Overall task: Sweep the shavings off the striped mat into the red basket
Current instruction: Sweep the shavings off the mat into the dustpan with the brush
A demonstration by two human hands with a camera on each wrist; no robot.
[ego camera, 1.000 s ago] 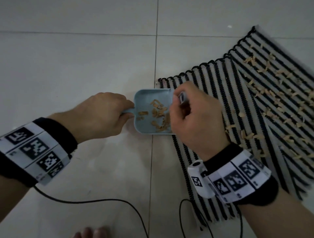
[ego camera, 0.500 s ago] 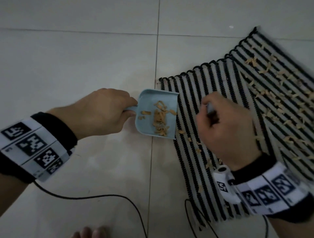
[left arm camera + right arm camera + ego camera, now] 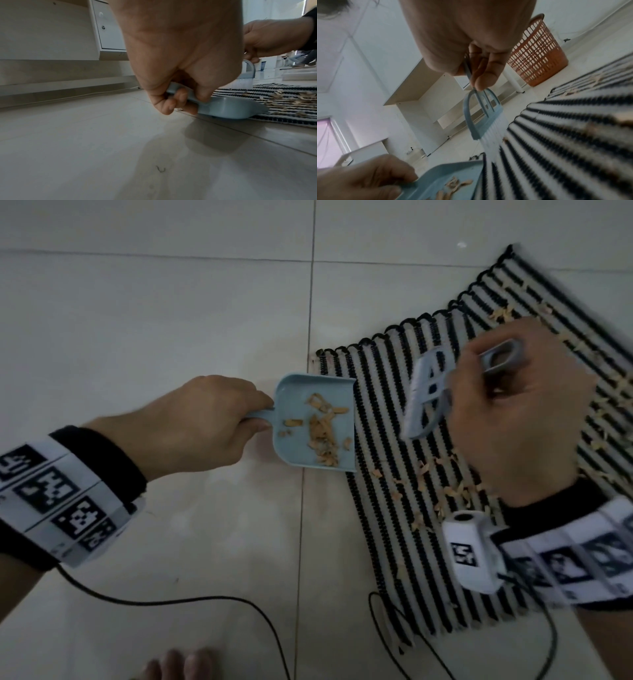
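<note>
Left hand (image 3: pixel 209 422) fingers clamp the dustpan (image 3: pixel 317 424) handle; right hand (image 3: pixel 520 419) fingers pinch the brush (image 3: pixel 426 395) over the striped mat (image 3: pixel 394 525); only the right wrist view shows the red basket (image 3: pixel 537 54), upper right

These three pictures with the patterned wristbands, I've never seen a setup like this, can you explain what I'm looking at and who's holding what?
No machine here: a person works with bare hands, wearing cameras. The top-down picture comes from a head camera; the other two come from cameras strapped on each wrist, looking along the fingers. The patterned bands are markers on the wrists.

The left hand holds the handle of a small blue dustpan, set on the tiled floor at the edge of the striped mat. Some shavings already lie in the pan; many more are still scattered on the mat. The right hand has a small blue brush in its grip, bristles near the mat. The red basket stands on the floor beyond the mat, seen only by the right wrist camera.
</note>
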